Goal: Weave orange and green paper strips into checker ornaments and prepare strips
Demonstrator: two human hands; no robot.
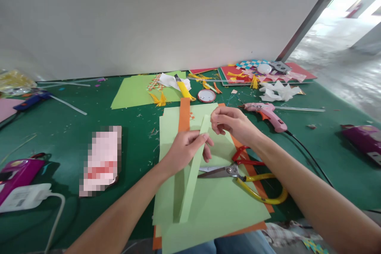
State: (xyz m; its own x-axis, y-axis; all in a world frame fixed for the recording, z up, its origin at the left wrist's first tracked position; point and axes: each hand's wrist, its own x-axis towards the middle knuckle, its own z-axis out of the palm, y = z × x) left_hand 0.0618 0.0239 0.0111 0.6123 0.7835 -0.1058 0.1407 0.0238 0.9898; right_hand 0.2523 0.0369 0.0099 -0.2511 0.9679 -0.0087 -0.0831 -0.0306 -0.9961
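Observation:
A long pale green paper strip (pixel 193 178) slants upward through my left hand (pixel 190 147), pinched between its thumb and fingers. My right hand (pixel 230 122) is beside the strip's upper end, fingers curled together; whatever lies between them, if anything, is hidden. Under both hands is a stack of pale green paper sheets (pixel 226 210), with orange sheets (pixel 266 196) showing at its edges. An orange paper strip (pixel 184 113) lies on the stack, partly behind my left hand. Scissors (pixel 229 170) with one red and one yellow handle rest on the sheets below my right hand.
On the green table (pixel 137 127) are a pink glue gun (pixel 269 114), a yellow-handled tool (pixel 183 87), a round lid (pixel 206 95) and crumpled white paper (pixel 279 90). A pixelated pink object (pixel 102 160) and a white adapter (pixel 26 197) lie left. A wall (pixel 143 20) stands behind.

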